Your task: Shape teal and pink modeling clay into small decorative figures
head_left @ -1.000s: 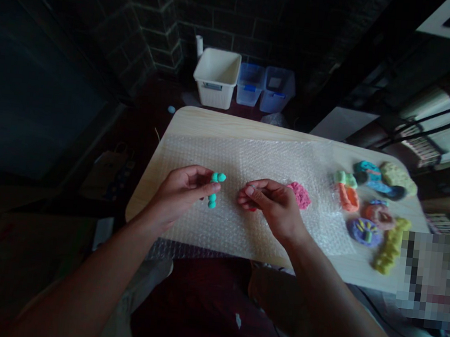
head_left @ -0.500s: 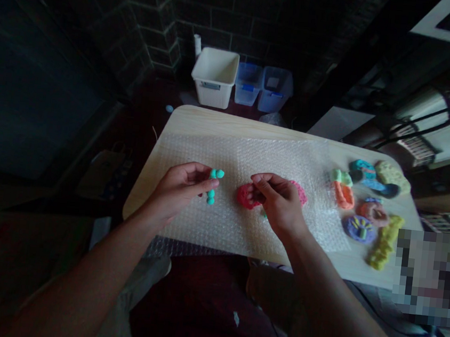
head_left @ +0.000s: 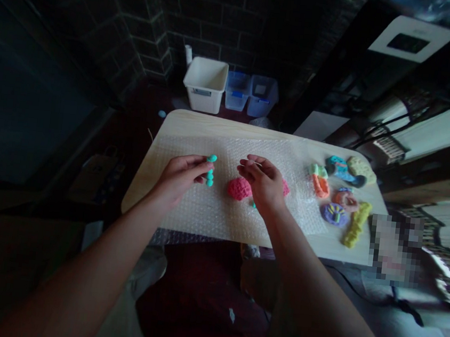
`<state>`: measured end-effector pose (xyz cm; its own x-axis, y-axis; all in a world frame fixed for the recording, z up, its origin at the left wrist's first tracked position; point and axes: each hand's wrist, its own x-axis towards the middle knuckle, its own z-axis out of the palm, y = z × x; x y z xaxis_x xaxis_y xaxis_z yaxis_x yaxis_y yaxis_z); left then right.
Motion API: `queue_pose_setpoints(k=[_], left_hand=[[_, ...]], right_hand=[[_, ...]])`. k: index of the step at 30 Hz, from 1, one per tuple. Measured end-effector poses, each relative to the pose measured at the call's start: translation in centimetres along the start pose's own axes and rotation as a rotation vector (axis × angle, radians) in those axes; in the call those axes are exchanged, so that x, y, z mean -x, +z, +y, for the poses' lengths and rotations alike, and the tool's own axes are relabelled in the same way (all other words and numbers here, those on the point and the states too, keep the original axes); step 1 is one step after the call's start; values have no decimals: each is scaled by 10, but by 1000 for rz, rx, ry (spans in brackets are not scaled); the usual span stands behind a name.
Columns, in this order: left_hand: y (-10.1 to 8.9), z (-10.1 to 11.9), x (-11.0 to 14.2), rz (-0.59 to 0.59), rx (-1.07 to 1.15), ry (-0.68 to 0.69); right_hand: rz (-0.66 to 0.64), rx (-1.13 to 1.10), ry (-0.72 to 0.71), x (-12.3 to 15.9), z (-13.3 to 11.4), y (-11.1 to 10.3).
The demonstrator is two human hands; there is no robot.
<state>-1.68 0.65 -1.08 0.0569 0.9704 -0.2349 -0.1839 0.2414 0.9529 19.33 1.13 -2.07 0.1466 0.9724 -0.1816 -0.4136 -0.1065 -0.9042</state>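
Observation:
My left hand (head_left: 182, 173) is closed, pinching a string of small teal clay-like balls (head_left: 210, 180) between thumb and fingers, above the bubble wrap. To its right, my right hand (head_left: 262, 178) has thumb and fingertips brought together; whatever they hold, if anything, is too small to make out. Below and left of that hand rests a bumpy pink lump (head_left: 239, 189) on the bubble wrap (head_left: 200, 214). More pink shows behind the right hand, partly hidden. A bit of teal (head_left: 254, 205) peeks out under the same hand.
Several coloured clay-like pieces lie on the table's right: an orange and green one (head_left: 321, 186), a purple disc (head_left: 335, 214), a yellow strip (head_left: 358, 225) and a blue piece (head_left: 345, 173). Beyond the table (head_left: 189, 122) stand a white bin (head_left: 205, 88) and two blue-tinted clear bins (head_left: 237, 92).
My right hand has risen off the pink lump, which now shows more fully. The left hand keeps the teal balls, turned a little. The view has swung to the right.

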Motion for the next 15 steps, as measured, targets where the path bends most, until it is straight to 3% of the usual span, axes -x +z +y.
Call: queue_pose_setpoints(k=[5, 10, 15], left_hand=[[8, -1, -2, -34, 50, 12], [8, 5, -1, -44, 69, 9], [7, 11, -4, -27, 81, 24]], right_hand=[[-19, 65, 24, 13, 4, 1], [-75, 267, -69, 22, 6, 2], [-98, 145, -37, 16, 15, 7]])
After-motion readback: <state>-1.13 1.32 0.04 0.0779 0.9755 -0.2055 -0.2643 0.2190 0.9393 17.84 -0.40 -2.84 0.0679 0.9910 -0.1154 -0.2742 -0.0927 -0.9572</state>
